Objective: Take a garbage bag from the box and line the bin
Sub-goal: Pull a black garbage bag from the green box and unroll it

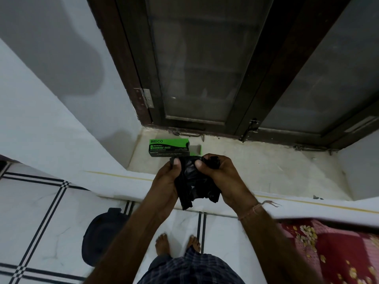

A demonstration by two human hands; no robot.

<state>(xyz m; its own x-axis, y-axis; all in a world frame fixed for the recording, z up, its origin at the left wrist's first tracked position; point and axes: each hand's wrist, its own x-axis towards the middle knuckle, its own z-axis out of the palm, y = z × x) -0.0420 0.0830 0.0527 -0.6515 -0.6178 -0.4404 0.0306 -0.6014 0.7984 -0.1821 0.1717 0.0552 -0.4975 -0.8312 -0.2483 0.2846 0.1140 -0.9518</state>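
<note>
A crumpled black garbage bag hangs between both hands in front of the window ledge. My left hand pinches its left edge with thumb on top. My right hand grips its upper right part, thumb pressed on the plastic. The green and black garbage bag box lies on the stone ledge just beyond the hands, its right end flap open. A dark round bin stands on the tiled floor at the lower left, partly behind my left forearm.
The stone window ledge runs under a dark wooden window frame with frosted panes. A red floral cloth lies at the lower right. My bare feet stand on white tiles with black lines.
</note>
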